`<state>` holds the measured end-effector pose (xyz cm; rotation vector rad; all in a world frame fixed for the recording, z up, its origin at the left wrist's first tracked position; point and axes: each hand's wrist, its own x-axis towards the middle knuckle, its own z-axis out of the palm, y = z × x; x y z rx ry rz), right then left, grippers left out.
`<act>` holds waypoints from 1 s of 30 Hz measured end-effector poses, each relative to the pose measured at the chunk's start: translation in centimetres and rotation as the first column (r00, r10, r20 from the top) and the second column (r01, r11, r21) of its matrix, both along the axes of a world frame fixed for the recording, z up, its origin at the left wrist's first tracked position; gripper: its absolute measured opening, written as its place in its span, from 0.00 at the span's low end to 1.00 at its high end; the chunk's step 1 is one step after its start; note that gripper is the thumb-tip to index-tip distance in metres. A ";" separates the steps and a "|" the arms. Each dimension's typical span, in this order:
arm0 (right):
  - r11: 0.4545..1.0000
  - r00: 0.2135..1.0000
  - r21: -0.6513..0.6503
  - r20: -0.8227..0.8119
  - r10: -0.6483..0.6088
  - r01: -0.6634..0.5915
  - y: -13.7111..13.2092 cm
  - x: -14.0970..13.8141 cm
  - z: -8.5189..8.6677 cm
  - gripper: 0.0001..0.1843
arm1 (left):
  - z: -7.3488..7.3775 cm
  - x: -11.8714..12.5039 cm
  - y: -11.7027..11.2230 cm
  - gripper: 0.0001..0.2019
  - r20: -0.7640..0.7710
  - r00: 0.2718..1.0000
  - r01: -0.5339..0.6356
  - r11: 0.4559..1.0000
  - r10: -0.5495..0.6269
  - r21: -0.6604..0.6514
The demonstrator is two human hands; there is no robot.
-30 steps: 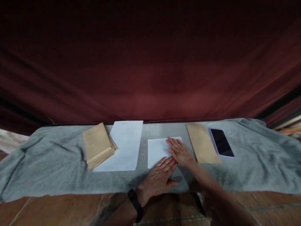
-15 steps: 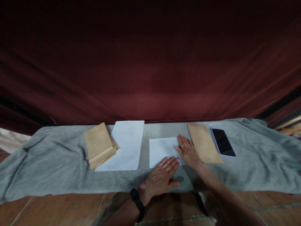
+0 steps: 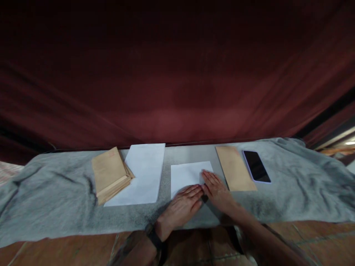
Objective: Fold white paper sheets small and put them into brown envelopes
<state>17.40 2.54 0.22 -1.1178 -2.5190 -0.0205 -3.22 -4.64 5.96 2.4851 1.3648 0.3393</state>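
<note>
A white sheet of paper, seemingly folded to a smaller size, lies in front of me on the grey cloth. My left hand, with a black band at the wrist, rests flat across its near edge, fingers stretched out. Over the paper's right part lies my right hand, also flat, its fingertips on the sheet. The two hands almost meet at the near right corner, which they hide. Just right of my right hand is a single brown envelope.
To the left, a stack of brown envelopes overlaps a pile of larger white sheets. A phone in a lilac case lies at the right. Behind the grey cloth hangs a dark red curtain.
My right hand has slid nearer along the paper, toward my left hand. My left hand's thumb has drawn in closer to its fingers. The view has shifted slightly.
</note>
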 end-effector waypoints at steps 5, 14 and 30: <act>0.994 0.994 -0.007 -0.004 0.111 -0.111 -2.4 -0.2 0.1 0.32 | -0.6 0.0 1.7 0.23 0.021 0.978 -0.207 0.978 0.207 0.028; 0.988 0.986 -0.003 -0.055 0.156 -0.156 -4.6 0.4 -0.7 0.32 | -1.7 1.2 5.4 0.26 -0.045 0.995 -0.092 0.996 0.091 -0.011; 0.970 0.967 -0.001 -0.082 0.240 -0.241 -5.3 0.7 0.5 0.31 | -3.1 3.8 9.7 0.30 -0.098 0.988 -0.115 0.993 0.119 0.040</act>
